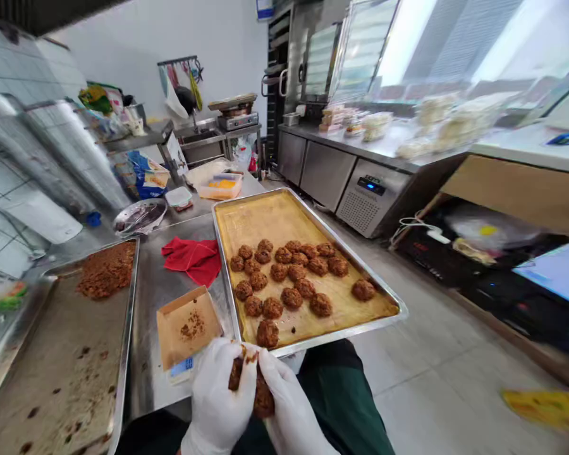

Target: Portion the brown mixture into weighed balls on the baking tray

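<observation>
My left hand (pixel 218 385) and my right hand (pixel 289 398), both in white gloves, are closed together around a dark brown ball of minced filling (pixel 264 399). Fingers hide part of it, so I cannot tell whether it is one piece or two. Brown crumbs stick to the fingertips. Just beyond my hands, a large metal tray (pixel 313 344) with a tan lining holds several similar brown balls (pixel 296 272). Left of my hands, an open cardboard box (pixel 173 328) with crumbs inside rests on a small scale (pixel 181 366) with a lit display.
At the left, another tray (pixel 90 341) carries a heap of loose brown filling (pixel 107 268). A red cloth (pixel 193 258) lies between the trays. Farther back are a bowl (pixel 141 216) and a plastic tub (pixel 220 184) with orange contents. The right tray overhangs the table edge.
</observation>
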{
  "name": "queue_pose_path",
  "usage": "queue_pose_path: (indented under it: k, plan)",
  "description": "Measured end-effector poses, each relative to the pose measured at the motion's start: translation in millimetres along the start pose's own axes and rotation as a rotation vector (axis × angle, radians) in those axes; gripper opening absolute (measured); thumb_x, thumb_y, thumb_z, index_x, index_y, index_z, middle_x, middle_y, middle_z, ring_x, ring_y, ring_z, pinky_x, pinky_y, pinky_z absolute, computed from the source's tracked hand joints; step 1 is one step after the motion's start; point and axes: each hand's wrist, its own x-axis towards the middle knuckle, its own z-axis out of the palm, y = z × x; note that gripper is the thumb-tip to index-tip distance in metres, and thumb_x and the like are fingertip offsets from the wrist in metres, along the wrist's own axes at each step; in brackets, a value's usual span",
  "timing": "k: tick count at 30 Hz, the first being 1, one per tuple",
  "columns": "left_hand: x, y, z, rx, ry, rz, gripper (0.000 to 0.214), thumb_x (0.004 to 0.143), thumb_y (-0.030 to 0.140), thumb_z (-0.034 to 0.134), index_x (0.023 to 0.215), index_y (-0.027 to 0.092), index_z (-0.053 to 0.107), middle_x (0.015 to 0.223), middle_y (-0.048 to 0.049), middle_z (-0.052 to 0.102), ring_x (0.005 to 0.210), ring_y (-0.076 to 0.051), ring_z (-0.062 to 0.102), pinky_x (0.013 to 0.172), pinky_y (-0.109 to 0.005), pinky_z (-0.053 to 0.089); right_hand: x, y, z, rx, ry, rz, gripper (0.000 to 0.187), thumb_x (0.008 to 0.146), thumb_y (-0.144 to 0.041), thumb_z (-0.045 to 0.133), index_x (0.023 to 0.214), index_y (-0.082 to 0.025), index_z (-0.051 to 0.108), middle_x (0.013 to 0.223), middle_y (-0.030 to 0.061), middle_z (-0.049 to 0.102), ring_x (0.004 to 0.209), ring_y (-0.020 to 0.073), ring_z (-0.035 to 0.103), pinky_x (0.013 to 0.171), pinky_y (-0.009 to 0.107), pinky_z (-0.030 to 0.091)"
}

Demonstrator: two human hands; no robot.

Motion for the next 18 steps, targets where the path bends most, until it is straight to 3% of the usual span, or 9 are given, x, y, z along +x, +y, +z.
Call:
queue_pose_path:
  k: [4,7,9,11,13,18]
  plan:
    - [5.7,-1.0,-6.5,-0.02,-0.022,-0.079,0.02,0.087,0.019,0.065,0.069,0.02,0.056,0.065,0.0041,0.055,0.059,-0.01,0.055,0.061,-0.021,0.043,-5.5,-0.6,3.6,0.012,-0.055,0.031,0.022,0.085,-0.034,0.072,0.1,-0.018,0.075,0.099,0.0082,0.075,0.093,0.0222,0.066,0.092,0.036,0.05]
    - [14.6,3.6,-12.8,-0.137,-0.02,-0.3,0.025,0.088,0.025,0.064,0.067,0.02,0.052,0.058,0.0063,0.049,0.05,-0.008,0.049,0.051,-0.019,0.041,-7.1,-6.5,1.3,0.084,-0.168,0.131,0.022,0.082,-0.03,0.072,0.1,-0.017,0.073,0.094,0.0077,0.075,0.08,0.0197,0.068,0.074,0.031,0.053]
    - [20.0,6.7,-17.6,-0.229,-0.037,-0.396,0.015,0.092,0.028,0.059,0.08,0.02,0.059,0.071,0.003,0.059,0.063,-0.011,0.059,0.06,-0.02,0.049,-6.7,-12.5,-1.0,0.16,-0.192,0.207,0.019,0.084,-0.027,0.068,0.1,-0.019,0.071,0.095,0.0068,0.075,0.08,0.0195,0.069,0.07,0.031,0.053]
    - [22.1,7.7,-22.1,-0.266,-0.115,-0.366,0.013,0.095,0.029,0.053,0.099,0.021,0.063,0.1,-0.0038,0.068,0.092,-0.016,0.066,0.083,-0.026,0.054,-4.9,-17.8,-2.7,0.212,-0.181,0.228,0.021,0.087,-0.024,0.063,0.106,-0.02,0.069,0.103,0.0069,0.075,0.09,0.0219,0.07,0.076,0.034,0.054]
    - [20.2,6.5,-25.7,-0.246,-0.248,-0.295,0.021,0.095,0.029,0.054,0.113,0.023,0.062,0.121,-0.0078,0.064,0.114,-0.021,0.061,0.099,-0.033,0.05,-1.9,-20.5,-4.1,0.229,-0.164,0.188,0.025,0.087,-0.021,0.062,0.111,-0.02,0.068,0.108,0.0083,0.074,0.097,0.0237,0.069,0.083,0.037,0.053]
    - [11.3,0.5,-32.8,-0.244,-0.458,-0.323,0.034,0.09,0.03,0.059,0.124,0.026,0.06,0.126,-0.0087,0.064,0.118,-0.025,0.061,0.103,-0.039,0.049,4.6,-15.3,-9.6,0.257,-0.119,0.138,0.026,0.083,-0.013,0.067,0.107,-0.021,0.071,0.102,0.0071,0.076,0.089,0.0205,0.07,0.083,0.034,0.053]
